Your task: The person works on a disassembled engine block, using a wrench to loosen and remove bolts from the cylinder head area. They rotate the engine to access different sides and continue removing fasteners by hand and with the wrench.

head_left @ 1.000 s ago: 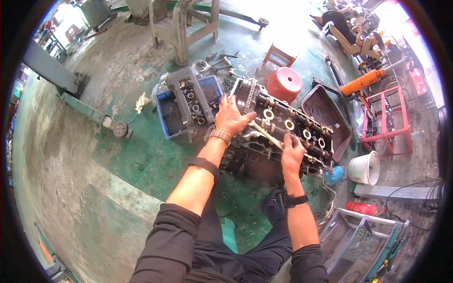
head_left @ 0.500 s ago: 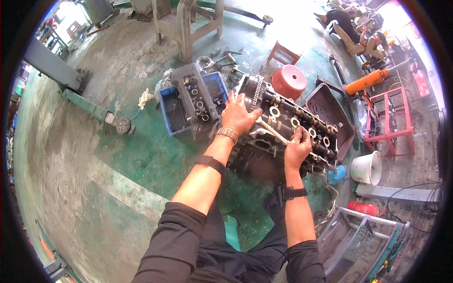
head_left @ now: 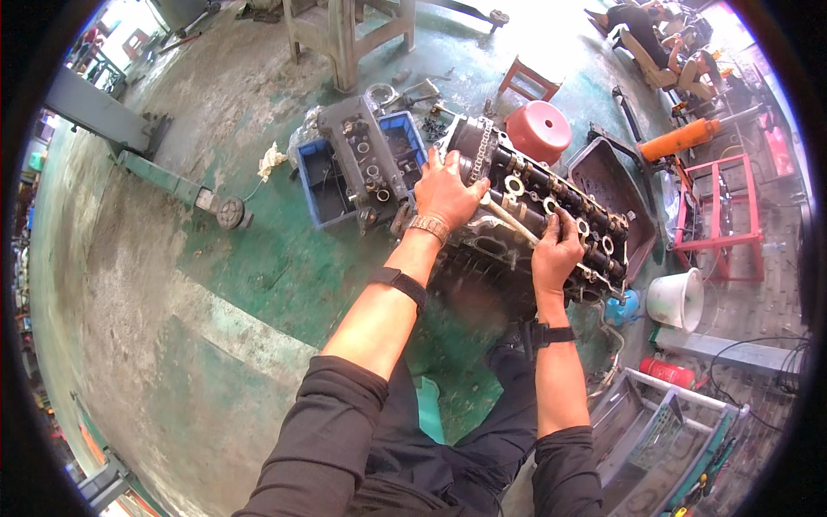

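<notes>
One long pale metal tool (head_left: 511,221) is pinched in our right hand (head_left: 556,254), left hand (head_left: 450,194) spread — two o'clock's black metal engine (head_left: 532,200) uncovered, dark metal shafts (head_left: 568,191) still in.

Floor: worn grey concrete, partly green-painted (head_left: 258,258)
Floor, centre: blue rectangular plastic bin (head_left: 312,194)
Floor, right: round red plastic stool (head_left: 538,129), white plastic bucket (head_left: 674,299)
</notes>
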Tool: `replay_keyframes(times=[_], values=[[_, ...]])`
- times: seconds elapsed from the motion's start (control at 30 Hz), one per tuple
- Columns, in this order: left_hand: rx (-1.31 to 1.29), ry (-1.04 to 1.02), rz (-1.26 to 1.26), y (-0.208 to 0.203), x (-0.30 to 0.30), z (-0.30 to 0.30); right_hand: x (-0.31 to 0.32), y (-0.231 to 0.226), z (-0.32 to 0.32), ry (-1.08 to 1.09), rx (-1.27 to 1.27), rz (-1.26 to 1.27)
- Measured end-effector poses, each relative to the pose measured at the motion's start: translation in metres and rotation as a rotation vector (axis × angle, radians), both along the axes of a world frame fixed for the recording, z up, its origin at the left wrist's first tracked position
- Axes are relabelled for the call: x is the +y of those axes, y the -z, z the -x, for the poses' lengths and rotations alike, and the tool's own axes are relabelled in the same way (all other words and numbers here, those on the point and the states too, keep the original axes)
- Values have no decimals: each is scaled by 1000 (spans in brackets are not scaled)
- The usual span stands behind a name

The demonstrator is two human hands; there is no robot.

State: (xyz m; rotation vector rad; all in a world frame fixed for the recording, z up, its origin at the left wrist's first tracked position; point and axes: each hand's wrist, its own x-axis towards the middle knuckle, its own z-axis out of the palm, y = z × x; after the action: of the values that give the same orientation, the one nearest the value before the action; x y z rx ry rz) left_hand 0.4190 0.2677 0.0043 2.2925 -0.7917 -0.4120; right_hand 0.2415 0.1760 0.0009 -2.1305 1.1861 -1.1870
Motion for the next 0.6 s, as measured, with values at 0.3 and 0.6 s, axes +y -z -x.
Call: replay_keyframes(times=[0.3, 0.6], values=[[-77, 20, 10, 4, -1, -2, -85, -16, -64, -100, 104, -9], [-10, 18, 53, 2, 1, -2, -130, 6, -146, -283, 282, -83]])
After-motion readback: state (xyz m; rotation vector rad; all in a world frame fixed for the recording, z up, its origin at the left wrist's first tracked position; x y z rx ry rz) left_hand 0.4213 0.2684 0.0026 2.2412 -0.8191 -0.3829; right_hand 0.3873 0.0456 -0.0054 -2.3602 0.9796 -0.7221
